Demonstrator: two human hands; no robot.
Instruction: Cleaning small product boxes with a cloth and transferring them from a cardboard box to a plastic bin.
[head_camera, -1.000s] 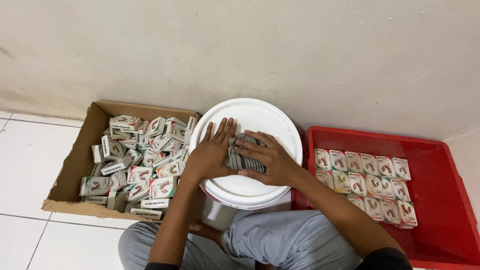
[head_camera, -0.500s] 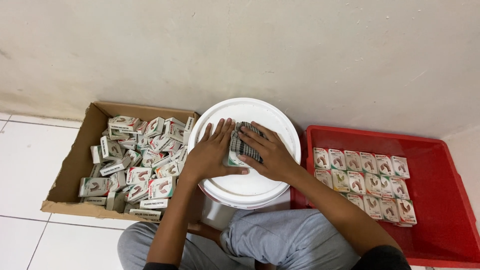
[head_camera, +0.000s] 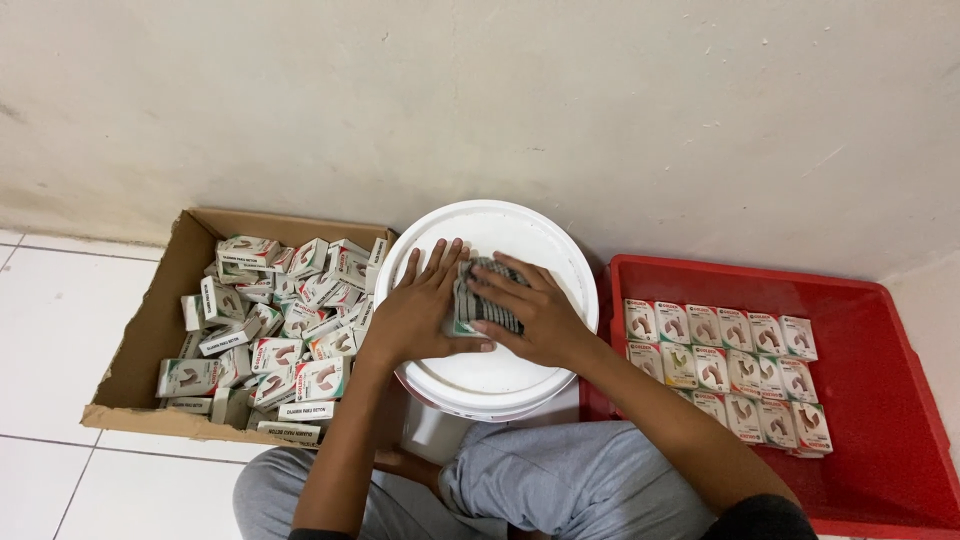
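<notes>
Still pressed together, left hand (head_camera: 418, 318) and right hand (head_camera: 535, 312) clamp the grey-edged, squared stack of flat boxes (head_camera: 482, 298) on the white bucket lid (head_camera: 500, 375); position unchanged.

stack under my hands (head_camera: 487, 305): mostly covered on the white bucket lid (head_camera: 500, 375)
red crate (head_camera: 880, 400): bottom right corner cut off, right of the lid

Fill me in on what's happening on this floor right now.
A person sits on the floor with a white bucket lid as a work surface. The left hand and right hand press together on a small stack of flat grey items on the lid. A cardboard box of loose small cartons lies to their left; a red crate with cartons laid in rows lies to their right.
</notes>
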